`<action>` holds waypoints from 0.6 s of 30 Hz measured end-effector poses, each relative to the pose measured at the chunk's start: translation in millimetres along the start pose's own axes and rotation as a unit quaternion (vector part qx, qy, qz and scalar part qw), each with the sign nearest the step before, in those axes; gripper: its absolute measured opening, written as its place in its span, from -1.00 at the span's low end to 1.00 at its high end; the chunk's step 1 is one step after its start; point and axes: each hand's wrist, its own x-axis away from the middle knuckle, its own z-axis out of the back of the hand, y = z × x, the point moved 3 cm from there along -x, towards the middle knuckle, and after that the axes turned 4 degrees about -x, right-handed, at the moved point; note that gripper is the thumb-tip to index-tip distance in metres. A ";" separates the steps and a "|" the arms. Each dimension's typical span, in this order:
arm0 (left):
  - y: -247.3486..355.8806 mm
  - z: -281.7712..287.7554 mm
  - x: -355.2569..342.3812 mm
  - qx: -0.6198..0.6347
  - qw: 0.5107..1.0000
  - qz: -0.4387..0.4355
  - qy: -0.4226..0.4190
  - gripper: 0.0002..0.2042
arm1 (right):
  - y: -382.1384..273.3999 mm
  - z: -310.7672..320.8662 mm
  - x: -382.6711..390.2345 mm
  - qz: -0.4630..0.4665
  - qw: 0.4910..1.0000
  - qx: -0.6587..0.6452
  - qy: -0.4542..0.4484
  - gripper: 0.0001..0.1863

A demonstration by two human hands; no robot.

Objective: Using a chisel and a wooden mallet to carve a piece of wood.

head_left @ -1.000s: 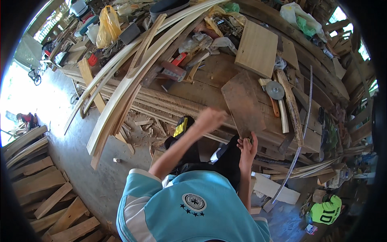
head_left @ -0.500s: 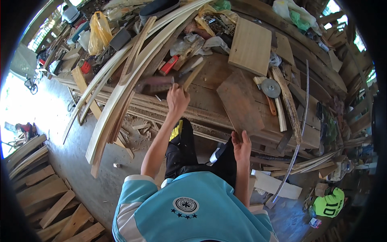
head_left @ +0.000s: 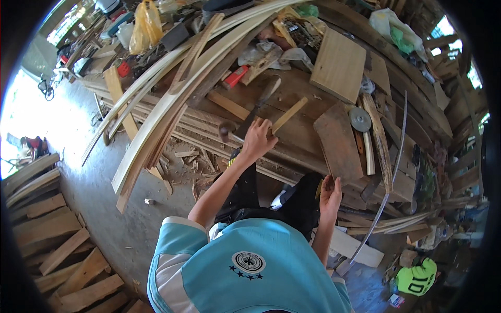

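My left hand [head_left: 261,137] is closed around a pale wooden stick-like handle [head_left: 290,116], which juts out beyond the fist toward the upper right. Just left of the fist sits a brown rounded piece [head_left: 227,129]; whether it belongs to the held thing I cannot tell. Near the fingers is a dark narrow blade-like tool [head_left: 255,109] with a pale end. My right hand [head_left: 330,196], fingers curled, grips the near edge of a flat brown board [head_left: 338,140] with slanted ends. That board lies on the wooden bench, its right side close to a grey disc [head_left: 360,119].
Long curved wooden strips [head_left: 172,112] stretch over the bench's left side. A red box [head_left: 235,76] and a thick pale board [head_left: 338,65] lie farther back. A rough stick [head_left: 377,141] is on the right. A person in a bright yellow-green shirt [head_left: 416,277] is at lower right.
My left hand has moved right and slightly nearer with the wooden handle. The brown board has shifted right, closer to the grey disc, along with my right hand. The view has shifted slightly.
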 end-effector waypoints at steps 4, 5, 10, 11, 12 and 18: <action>-5.7 -2.2 5.1 0.048 0.998 -0.014 -0.024 -0.73 | 31.7 6.5 28.5 -0.119 0.992 0.034 -0.028 -0.74; -2.9 -1.7 5.4 0.044 0.998 -0.028 -0.017 -0.71 | 45.1 7.5 36.8 -0.171 0.980 0.083 -0.061 -0.73; 0.0 -1.5 6.8 0.033 0.999 -0.016 -0.025 -0.70 | 77.5 -25.1 71.8 -0.275 0.863 0.374 -0.199 -0.66; 2.8 0.9 8.9 0.024 0.999 -0.018 -0.019 -0.68 | 80.1 -29.6 68.4 -0.245 0.844 0.419 -0.230 -0.68; 5.0 3.7 13.4 0.015 1.000 -0.018 -0.012 -0.65 | 82.5 -34.9 65.5 -0.214 0.820 0.461 -0.262 -0.69; 21.1 35.3 84.8 0.061 0.997 0.048 -0.003 -0.62 | 84.3 -57.9 50.1 -0.117 0.805 0.520 -0.259 -0.75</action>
